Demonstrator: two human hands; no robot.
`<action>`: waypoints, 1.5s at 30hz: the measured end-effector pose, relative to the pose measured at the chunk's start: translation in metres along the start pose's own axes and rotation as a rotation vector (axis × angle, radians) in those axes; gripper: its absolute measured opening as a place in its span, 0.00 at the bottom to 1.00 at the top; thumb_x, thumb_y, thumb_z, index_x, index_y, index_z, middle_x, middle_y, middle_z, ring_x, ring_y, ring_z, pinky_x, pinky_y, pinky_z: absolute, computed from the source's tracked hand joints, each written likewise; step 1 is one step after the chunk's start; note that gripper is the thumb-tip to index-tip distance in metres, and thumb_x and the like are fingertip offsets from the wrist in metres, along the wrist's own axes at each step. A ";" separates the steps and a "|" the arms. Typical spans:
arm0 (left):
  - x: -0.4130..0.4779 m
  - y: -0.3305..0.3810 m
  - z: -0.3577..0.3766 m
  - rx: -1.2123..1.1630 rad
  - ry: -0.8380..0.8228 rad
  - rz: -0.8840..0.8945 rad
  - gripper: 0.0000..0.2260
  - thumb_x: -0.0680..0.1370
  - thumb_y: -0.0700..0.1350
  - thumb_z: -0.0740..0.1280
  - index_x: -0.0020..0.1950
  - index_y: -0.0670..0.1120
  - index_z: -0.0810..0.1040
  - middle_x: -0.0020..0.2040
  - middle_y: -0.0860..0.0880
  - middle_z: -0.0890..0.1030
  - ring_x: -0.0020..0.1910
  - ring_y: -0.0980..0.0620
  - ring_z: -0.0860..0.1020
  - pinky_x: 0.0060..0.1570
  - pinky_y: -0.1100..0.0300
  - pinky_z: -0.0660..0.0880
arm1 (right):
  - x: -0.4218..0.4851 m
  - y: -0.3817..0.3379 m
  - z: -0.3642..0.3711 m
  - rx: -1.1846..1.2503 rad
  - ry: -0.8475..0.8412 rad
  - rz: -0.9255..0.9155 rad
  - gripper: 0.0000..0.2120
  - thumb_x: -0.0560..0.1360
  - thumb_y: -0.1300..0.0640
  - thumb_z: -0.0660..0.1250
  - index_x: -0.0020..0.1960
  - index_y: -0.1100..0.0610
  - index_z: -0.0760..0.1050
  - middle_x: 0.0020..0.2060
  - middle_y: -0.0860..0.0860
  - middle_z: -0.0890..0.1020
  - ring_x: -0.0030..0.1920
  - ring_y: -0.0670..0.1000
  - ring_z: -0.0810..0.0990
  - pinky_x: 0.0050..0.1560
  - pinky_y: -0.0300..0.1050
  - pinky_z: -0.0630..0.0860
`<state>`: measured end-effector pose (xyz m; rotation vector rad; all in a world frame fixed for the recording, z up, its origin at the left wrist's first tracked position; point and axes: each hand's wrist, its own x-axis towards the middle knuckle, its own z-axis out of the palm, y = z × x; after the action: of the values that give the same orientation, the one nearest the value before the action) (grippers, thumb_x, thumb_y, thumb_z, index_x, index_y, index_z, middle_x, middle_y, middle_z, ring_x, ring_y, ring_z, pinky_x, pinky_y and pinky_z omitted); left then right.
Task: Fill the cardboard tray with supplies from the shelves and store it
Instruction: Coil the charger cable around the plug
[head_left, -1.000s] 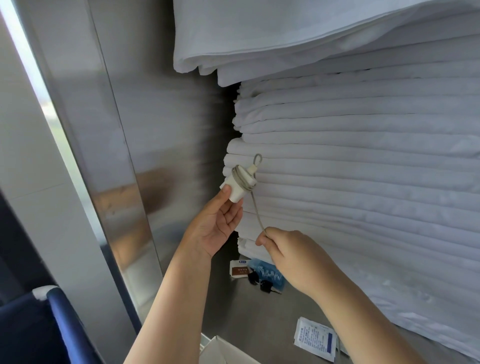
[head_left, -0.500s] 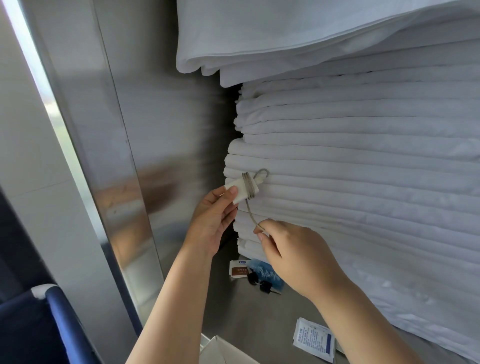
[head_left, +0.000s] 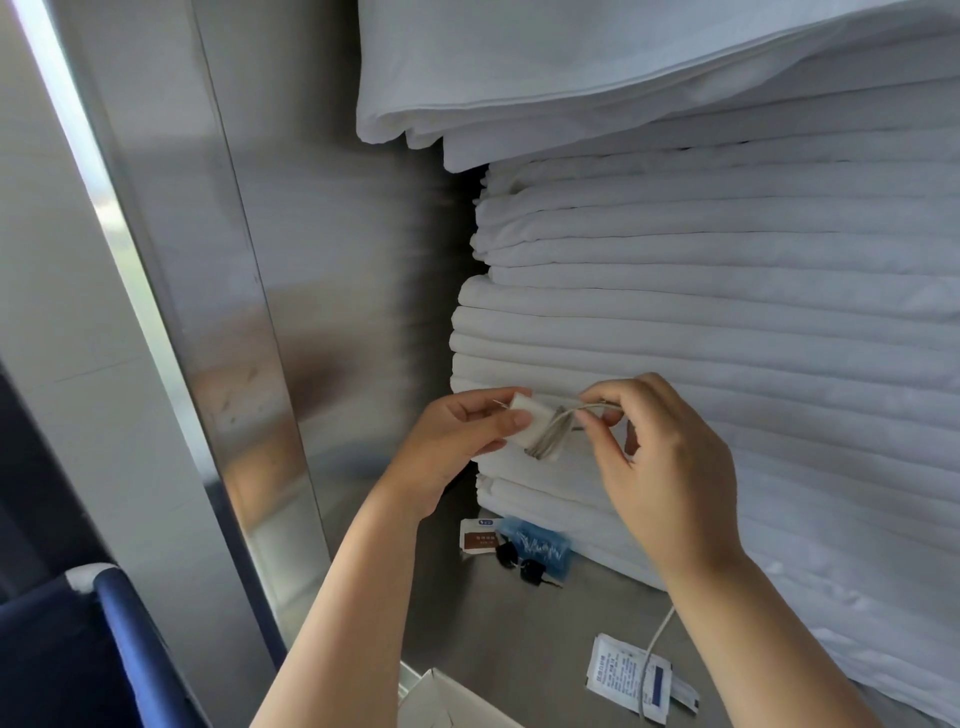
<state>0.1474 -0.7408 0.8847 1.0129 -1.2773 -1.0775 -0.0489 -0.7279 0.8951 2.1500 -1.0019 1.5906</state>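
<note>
My left hand (head_left: 457, 441) grips a small white charger plug (head_left: 530, 428) in front of the stacked linen. A pale cable (head_left: 558, 426) is wound several times round the plug. My right hand (head_left: 660, 462) pinches the cable just right of the plug, and the loose end hangs down below my wrist over the shelf (head_left: 658, 631). A white cardboard tray's corner (head_left: 441, 699) shows at the bottom edge, between my forearms.
A tall stack of folded white sheets (head_left: 727, 312) fills the right of the steel shelf (head_left: 519, 634). On the shelf lie a brown-and-white sachet (head_left: 475, 539), a blue packet (head_left: 537, 543), black keys (head_left: 519, 561) and a white sachet (head_left: 623, 673). A steel side wall (head_left: 322, 260) stands left; a blue chair (head_left: 124, 634) lower left.
Both hands dropped lower. The plug turned from upright to lying sideways. My right hand rose from below the plug to beside it, taking more cable round it.
</note>
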 end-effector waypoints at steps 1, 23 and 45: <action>-0.001 0.000 0.000 0.011 -0.035 -0.001 0.18 0.63 0.53 0.76 0.51 0.54 0.85 0.51 0.50 0.85 0.53 0.54 0.82 0.49 0.64 0.77 | 0.000 0.002 0.000 0.004 -0.002 0.021 0.04 0.74 0.56 0.70 0.47 0.57 0.79 0.38 0.47 0.79 0.34 0.38 0.64 0.32 0.25 0.61; -0.007 0.002 -0.003 -0.349 -0.321 0.065 0.18 0.68 0.53 0.76 0.54 0.46 0.82 0.49 0.49 0.83 0.47 0.54 0.80 0.46 0.63 0.76 | -0.004 0.027 0.006 0.618 -0.205 0.617 0.05 0.75 0.59 0.68 0.43 0.49 0.79 0.35 0.46 0.82 0.34 0.41 0.78 0.36 0.34 0.70; -0.002 -0.001 -0.005 -0.639 -0.048 0.033 0.23 0.63 0.48 0.80 0.54 0.46 0.78 0.48 0.47 0.83 0.44 0.54 0.82 0.50 0.59 0.80 | -0.018 0.000 0.026 0.302 -0.425 0.221 0.12 0.75 0.54 0.68 0.58 0.47 0.76 0.40 0.38 0.77 0.36 0.40 0.77 0.35 0.28 0.71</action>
<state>0.1526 -0.7395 0.8826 0.4811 -0.8840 -1.3684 -0.0323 -0.7368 0.8694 2.7493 -1.2237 1.4872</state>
